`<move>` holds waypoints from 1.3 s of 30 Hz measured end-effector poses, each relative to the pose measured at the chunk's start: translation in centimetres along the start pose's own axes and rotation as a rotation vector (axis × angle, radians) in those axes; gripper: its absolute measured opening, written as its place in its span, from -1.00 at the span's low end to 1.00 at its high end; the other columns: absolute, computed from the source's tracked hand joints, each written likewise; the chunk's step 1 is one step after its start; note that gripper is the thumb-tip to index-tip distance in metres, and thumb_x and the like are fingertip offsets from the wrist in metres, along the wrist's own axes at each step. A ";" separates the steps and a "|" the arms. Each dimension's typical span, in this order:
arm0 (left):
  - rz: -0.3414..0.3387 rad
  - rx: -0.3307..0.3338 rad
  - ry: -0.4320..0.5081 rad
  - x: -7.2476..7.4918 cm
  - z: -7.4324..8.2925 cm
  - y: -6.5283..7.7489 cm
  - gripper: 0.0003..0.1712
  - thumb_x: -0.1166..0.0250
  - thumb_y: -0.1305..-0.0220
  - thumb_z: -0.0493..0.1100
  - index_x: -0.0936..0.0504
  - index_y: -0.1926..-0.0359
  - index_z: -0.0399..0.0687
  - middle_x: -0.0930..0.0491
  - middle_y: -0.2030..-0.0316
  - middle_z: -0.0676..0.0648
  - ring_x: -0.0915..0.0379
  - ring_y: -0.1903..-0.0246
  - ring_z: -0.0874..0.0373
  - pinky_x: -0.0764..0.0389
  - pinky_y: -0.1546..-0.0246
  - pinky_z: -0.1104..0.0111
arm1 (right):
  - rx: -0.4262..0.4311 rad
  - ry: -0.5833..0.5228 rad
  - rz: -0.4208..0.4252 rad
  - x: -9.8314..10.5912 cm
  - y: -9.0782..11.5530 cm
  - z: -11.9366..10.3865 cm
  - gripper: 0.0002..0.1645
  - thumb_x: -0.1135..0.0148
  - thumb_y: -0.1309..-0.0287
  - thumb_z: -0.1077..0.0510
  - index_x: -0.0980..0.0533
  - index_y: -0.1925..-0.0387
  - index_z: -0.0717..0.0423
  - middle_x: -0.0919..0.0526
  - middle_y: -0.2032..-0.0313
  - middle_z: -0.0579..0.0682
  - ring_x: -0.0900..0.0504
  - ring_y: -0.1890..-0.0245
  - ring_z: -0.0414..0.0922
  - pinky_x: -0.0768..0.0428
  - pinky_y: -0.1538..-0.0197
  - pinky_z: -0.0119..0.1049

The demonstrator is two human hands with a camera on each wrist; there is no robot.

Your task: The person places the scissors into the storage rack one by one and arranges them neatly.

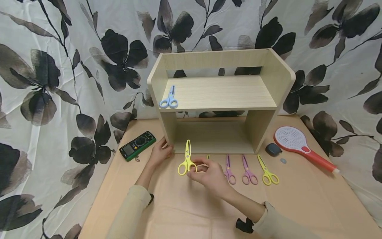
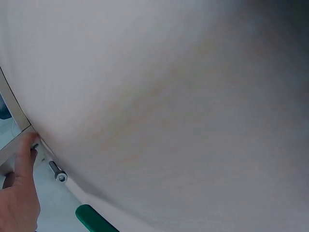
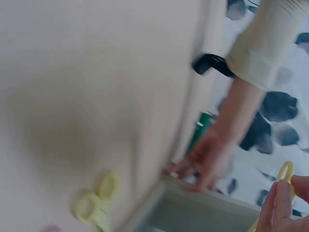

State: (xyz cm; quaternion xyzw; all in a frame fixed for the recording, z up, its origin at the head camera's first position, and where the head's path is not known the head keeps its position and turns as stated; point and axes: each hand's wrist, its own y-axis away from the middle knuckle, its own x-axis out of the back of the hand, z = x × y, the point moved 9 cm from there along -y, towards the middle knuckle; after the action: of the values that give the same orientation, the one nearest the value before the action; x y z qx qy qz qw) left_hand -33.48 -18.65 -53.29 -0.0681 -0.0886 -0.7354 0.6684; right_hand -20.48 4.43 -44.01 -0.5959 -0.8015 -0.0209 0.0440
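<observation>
My right hand [image 1: 210, 174] pinches a pair of yellow scissors [image 1: 187, 159] by a handle loop, blades pointing up, in front of the wooden shelf [image 1: 221, 93]. In the right wrist view, fingers and thumb close on the yellow loop [image 3: 287, 171]. My left hand [image 1: 160, 153] touches the shelf's lower left front corner; the left wrist view shows its fingers [image 2: 23, 162] against that corner. Blue scissors [image 1: 169, 99] lie on the upper board, at its left end. Right of my right hand lie pink scissors [image 1: 229, 176], more pink scissors [image 1: 249, 175] and yellow scissors [image 1: 268, 175].
A green multimeter [image 1: 138, 146] lies left of the shelf. To the right are a dark rounded object [image 1: 273, 149], a small grey disc [image 1: 283, 161] and a red-and-white paddle-shaped brush [image 1: 301, 144]. A yellow tip [image 1: 208, 156] shows behind my right hand. Floral cloth [image 1: 119, 63] hangs behind.
</observation>
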 end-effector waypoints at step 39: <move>-0.011 -0.034 -0.009 0.3 0.0 -0.2 -0.20 -0.18 -0.53 -0.24 -0.13 -0.65 0.28 -0.17 -0.60 -0.22 -0.36 -0.43 -0.23 -0.68 -0.13 -0.07 | 0.251 0.545 0.106 6.0 -13.6 -18.0 -0.48 -0.43 -0.17 0.19 -0.61 -0.15 0.30 -0.74 0.01 0.16 -0.70 -0.02 -0.01 -0.67 0.10 -0.31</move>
State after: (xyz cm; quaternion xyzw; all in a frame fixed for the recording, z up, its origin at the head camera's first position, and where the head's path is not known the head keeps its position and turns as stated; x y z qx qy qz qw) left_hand -33.72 -18.93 -53.24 -0.0825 -0.0796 -0.7403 0.6625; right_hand -34.37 4.63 -25.31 -0.5991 -0.7244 -0.0784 0.3319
